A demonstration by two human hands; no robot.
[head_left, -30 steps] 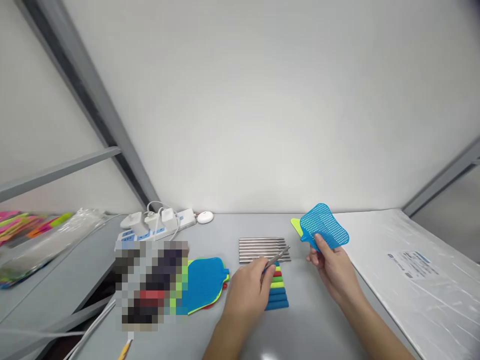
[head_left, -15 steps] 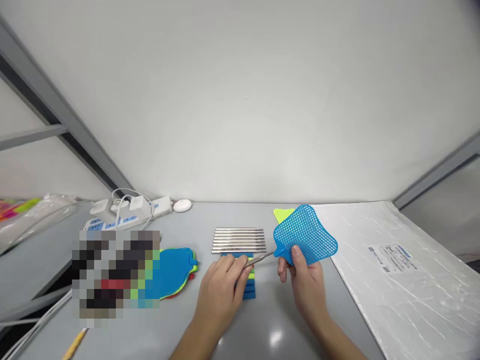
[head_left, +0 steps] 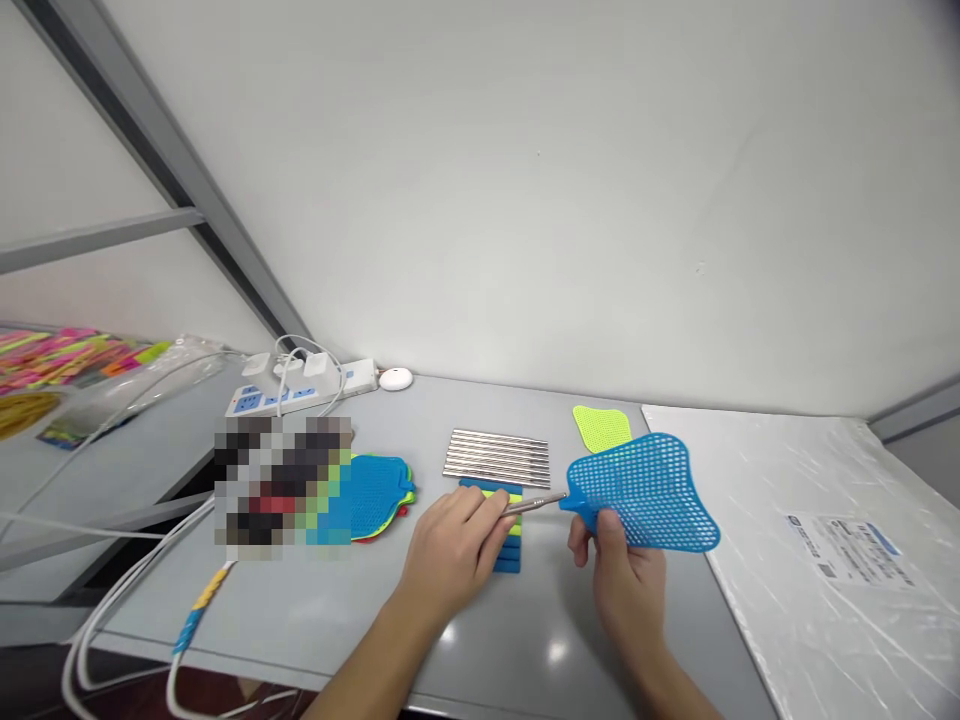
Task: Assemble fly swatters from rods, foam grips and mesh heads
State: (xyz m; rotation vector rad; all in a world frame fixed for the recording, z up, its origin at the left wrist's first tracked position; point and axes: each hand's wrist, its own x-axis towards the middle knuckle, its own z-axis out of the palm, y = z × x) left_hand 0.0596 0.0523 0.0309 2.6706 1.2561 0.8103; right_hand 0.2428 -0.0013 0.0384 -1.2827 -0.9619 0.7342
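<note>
My left hand (head_left: 454,545) is closed around a thin metal rod (head_left: 536,502), whose tip meets the neck of a blue fly swatter head (head_left: 652,490). My right hand (head_left: 630,590) pinches that perforated head near its neck, thumb on top. Whether the rod is fixed inside the neck cannot be made out. Behind my left hand lies a row of several metal rods (head_left: 495,458). Blue and green handle pieces (head_left: 510,552) are partly hidden by that hand. A lime green swatter head (head_left: 602,428) rests on the table beyond the blue one.
More swatter heads (head_left: 375,490) are stacked at left, beside a pixelated patch. A power strip (head_left: 300,398) with plugs and a white oval device (head_left: 396,379) sit at the back. A wrapped white board (head_left: 757,480) covers the right side. White cables (head_left: 112,610) hang at left.
The view has swung left and shows more of the left side. My hands keep hold of the rod and blue head, which has tilted lower. More of the lime green head shows.
</note>
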